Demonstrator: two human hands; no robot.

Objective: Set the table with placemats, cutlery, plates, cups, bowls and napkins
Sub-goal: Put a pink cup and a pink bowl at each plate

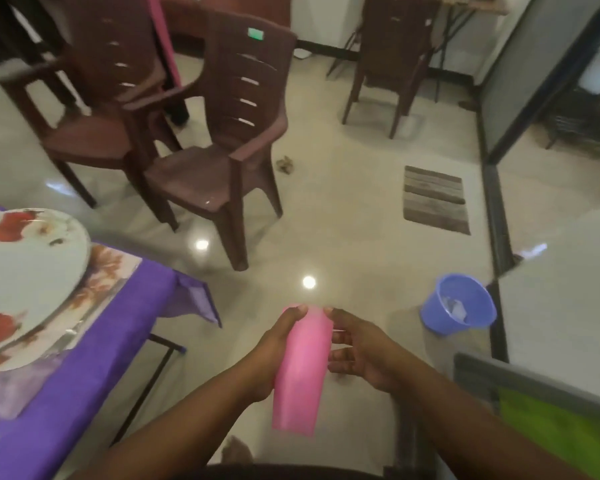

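A folded pink napkin (300,368) hangs in front of me above the floor. My left hand (274,348) grips its left edge, thumb near the top corner. My right hand (354,348) pinches the top right corner, its other fingers spread beside the napkin. At the left edge stands the table with a purple cloth (84,368). On it lies a floral placemat (108,268) bearing a white plate (28,271) with red flower prints.
Two brown plastic armchairs (219,143) stand on the glossy floor ahead, another chair (392,64) further back. A blue bucket (459,306) sits right of my hands, a striped mat (435,199) beyond it. A grey-framed green panel (548,420) fills the lower right.
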